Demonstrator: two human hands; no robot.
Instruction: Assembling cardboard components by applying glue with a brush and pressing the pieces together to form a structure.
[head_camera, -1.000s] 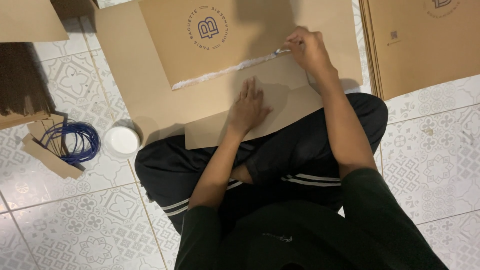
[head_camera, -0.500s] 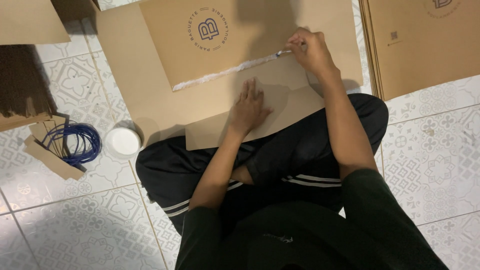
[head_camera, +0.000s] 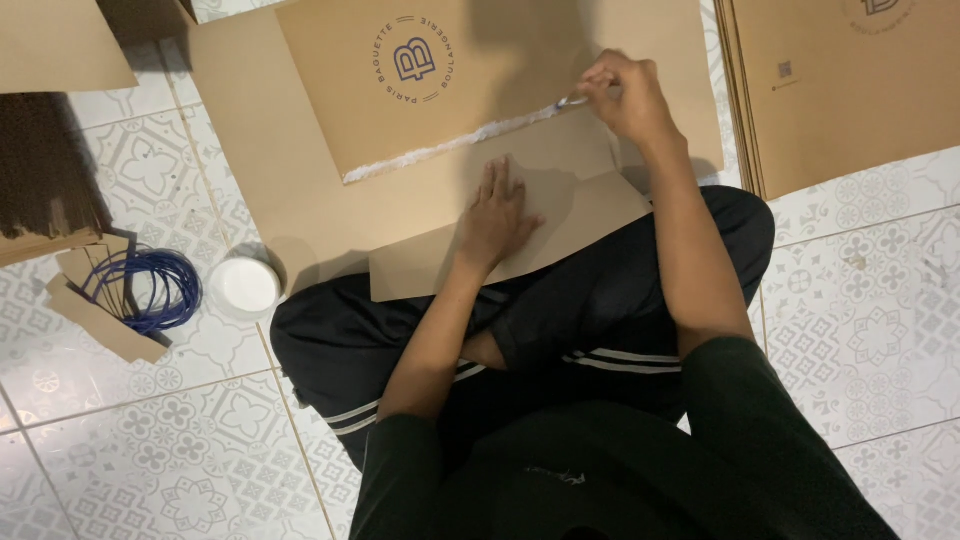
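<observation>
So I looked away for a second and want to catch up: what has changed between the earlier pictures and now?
Hardly anything. The right hand keeps its small tool at the right end of the white glue strip on the printed brown paper sheet; any shift is too slight to tell. The left hand stays flat on the lower sheet. The white cup and blue cord coil lie as before.

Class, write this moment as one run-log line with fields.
left hand: flat on brown paper sheet | right hand: small tool at white glue line | nearby: white cup, blue cord coil
</observation>
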